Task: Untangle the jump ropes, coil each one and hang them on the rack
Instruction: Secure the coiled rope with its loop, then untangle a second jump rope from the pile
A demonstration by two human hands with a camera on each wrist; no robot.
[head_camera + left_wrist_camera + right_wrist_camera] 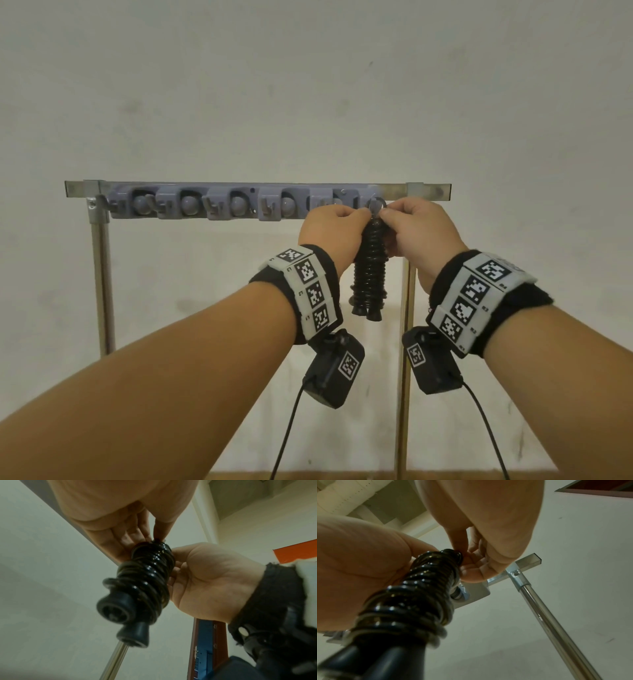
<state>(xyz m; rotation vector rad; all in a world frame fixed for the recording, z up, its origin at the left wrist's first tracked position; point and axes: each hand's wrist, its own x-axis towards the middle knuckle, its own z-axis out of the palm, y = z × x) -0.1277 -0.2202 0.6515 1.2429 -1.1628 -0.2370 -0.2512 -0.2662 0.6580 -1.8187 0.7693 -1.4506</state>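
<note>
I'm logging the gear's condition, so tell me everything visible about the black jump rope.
The jump rope is glossy black cord wound tightly round its two flared black handles, making a ribbed bundle. It hangs upright, handle ends down, at the rack's rightmost hook. The left hand and right hand pinch its top loop.

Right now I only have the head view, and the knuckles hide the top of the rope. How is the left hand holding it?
Observer: From the left wrist view, the left hand pinches the topmost loop of the rope between thumb and fingers; it is not wrapped round the coil.
Operator: And the right hand?
Observer: From the right wrist view, the right hand pinches that same top end from the other side with its fingers.
Operator: Anything loose underneath?
Observer: Seen from below, the two handles sit side by side with the rope wound round them; no loose tail shows.
</note>
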